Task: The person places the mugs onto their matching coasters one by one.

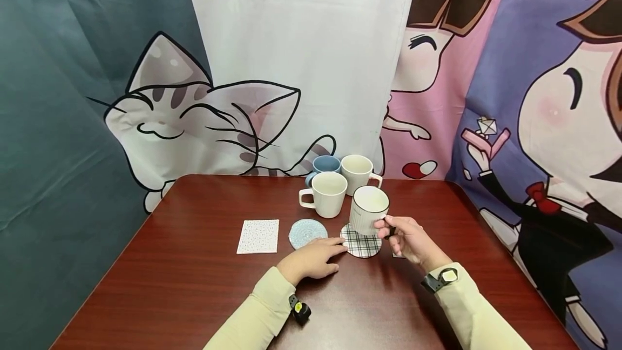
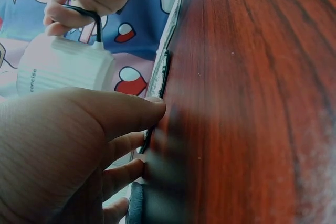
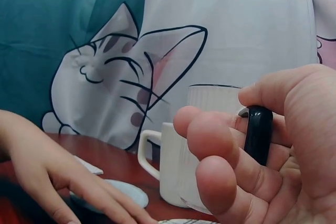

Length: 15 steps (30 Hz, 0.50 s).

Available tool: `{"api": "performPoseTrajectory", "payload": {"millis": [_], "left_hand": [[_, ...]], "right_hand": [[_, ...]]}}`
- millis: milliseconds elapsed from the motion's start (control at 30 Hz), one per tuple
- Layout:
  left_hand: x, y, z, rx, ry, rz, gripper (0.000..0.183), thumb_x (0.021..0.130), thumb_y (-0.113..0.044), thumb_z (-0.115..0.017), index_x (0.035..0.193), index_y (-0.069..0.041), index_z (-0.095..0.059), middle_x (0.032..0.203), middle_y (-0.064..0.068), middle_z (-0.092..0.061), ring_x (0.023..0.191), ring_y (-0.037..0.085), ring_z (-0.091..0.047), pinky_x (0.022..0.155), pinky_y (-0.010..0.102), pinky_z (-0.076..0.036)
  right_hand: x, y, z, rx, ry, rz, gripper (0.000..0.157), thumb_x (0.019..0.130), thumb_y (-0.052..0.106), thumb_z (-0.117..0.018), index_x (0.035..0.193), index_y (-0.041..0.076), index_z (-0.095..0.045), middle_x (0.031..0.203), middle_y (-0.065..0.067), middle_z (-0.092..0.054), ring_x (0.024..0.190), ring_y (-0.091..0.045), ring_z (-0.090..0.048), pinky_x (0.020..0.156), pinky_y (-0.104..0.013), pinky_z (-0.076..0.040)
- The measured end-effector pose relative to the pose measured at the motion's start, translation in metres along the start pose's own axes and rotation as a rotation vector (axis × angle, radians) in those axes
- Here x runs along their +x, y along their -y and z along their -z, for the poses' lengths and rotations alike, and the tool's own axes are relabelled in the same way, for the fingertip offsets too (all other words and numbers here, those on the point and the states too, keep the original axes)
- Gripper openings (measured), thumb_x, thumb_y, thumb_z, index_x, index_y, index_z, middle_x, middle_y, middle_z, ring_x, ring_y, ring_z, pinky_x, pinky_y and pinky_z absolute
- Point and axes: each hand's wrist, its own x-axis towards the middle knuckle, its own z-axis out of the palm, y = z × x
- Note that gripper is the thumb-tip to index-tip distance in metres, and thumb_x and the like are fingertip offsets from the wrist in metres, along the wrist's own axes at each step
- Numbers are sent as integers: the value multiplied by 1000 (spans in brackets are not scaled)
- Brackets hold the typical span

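Your right hand (image 1: pixel 410 239) grasps the black handle (image 3: pixel 259 135) of a ribbed white mug (image 1: pixel 365 221) with a dark rim, thumb and fingers curled about it. You hold that mug in the air, its base apart from the round plaid coaster (image 1: pixel 363 248) below. Your left hand (image 1: pixel 313 260) grips nothing: its fingers stretch out, the tips at the plaid coaster's left edge. Just beyond that hand lies a round pale-blue coaster (image 1: pixel 306 230), and farther left a speckled square coaster (image 1: pixel 258 236). Behind your raised mug stand a white mug (image 1: pixel 330 196) with its handle to the left, a cream mug (image 1: pixel 356 173) and a blue mug (image 1: pixel 326 163), all on the reddish-brown table (image 1: pixel 170 263) before a cartoon backdrop (image 1: pixel 301 26)
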Motion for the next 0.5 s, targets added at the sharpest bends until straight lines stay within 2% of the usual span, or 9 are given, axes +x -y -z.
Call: {"api": "performPoseTrajectory", "payload": {"millis": [267, 500], "left_hand": [[0, -1, 1, -10, 3, 3, 49, 96, -23, -65, 143, -12, -58, 154, 6, -48, 143, 17, -42, 117, 39, -33], [0, -1, 3, -6, -5, -10, 49, 95, -22, -66, 142, -11, -59, 153, 7, -49, 142, 18, -44, 117, 39, -34]], "right_hand": [[-7, -13, 2, 29, 2, 1, 52, 110, 6, -24, 108, 6, -76, 86, -1, -76, 47, -1, -60, 43, -16, -49], [-8, -28, 5, 1, -24, -20, 45, 110, 11, -31, 107, 7, -75, 85, 0, -75, 47, 0, -59, 42, -16, -47]]}}
